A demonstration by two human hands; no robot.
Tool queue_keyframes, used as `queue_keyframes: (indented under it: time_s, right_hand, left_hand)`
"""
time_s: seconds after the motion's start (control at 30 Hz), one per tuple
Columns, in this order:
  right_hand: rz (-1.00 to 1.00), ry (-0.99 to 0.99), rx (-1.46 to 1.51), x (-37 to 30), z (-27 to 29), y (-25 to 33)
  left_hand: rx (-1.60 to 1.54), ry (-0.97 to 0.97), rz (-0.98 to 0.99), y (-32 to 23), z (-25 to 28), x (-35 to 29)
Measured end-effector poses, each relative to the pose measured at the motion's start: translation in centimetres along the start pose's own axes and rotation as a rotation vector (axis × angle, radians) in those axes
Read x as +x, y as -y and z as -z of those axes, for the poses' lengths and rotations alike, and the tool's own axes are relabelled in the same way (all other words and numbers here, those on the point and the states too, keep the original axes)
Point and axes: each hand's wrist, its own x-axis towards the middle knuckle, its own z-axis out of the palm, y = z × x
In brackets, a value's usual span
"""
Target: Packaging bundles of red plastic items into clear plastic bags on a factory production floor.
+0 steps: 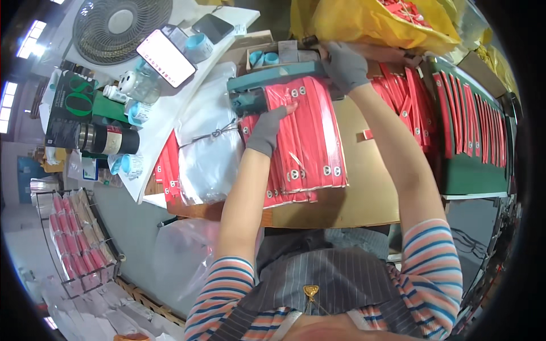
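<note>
My left hand (268, 129), in a grey fingerless glove, lies on a clear bag of long red paper strips (310, 142) with small white round marks. Its fingers stretch flat over the bag's upper part. Under a long teal bar sealer (273, 78) sits the bag's far edge. My right hand (347, 67), gloved the same way, is closed around the right end of the sealer's arm; some of its fingertips are hidden. More red strips show beneath the bag's near edge. To the left lies a stack of clear plastic bags (207, 162), tied across with a dark cord.
A white side table (151, 162) at left holds a fan (119, 23), a lit phone (166, 58), a glass jar (139, 85) and a black thermos (108, 139). Loose red strips (401, 105) and a green board (475, 170) stand at right. A yellow bag (369, 25) is behind.
</note>
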Motion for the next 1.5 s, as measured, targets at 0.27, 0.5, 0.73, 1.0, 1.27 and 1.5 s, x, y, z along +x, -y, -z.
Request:
queue_keyframes:
  time_s: [0.27,0.5,0.73,1.0,1.27,1.5]
  right_hand:
    - [-0.049,0.073,0.056,0.0,-1.1,0.4]
    - [-0.107,0.064,0.096,-0.8,-0.1,-0.6]
    - [-0.371,0.373,0.687,-16.5,-2.4,2.8]
    - [-0.595,0.587,1.026,-17.3,-4.5,12.2]
    - [-0.353,0.928,1.749,-17.0,18.2,15.0]
    - [-0.165,1.35,1.755,-21.3,14.5,25.8]
  left_hand:
    - [0.157,-0.061,0.001,0.2,0.9,0.3]
    - [0.105,-0.028,-0.071,0.6,0.6,0.1]
    - [0.121,-0.09,-0.292,-2.6,1.1,-12.5]
    - [0.287,-0.397,-0.739,-2.7,3.0,-27.9]
    - [0.138,-0.662,-0.56,3.0,9.2,-35.5]
    - [-0.012,-0.879,-0.409,10.3,15.3,-37.8]
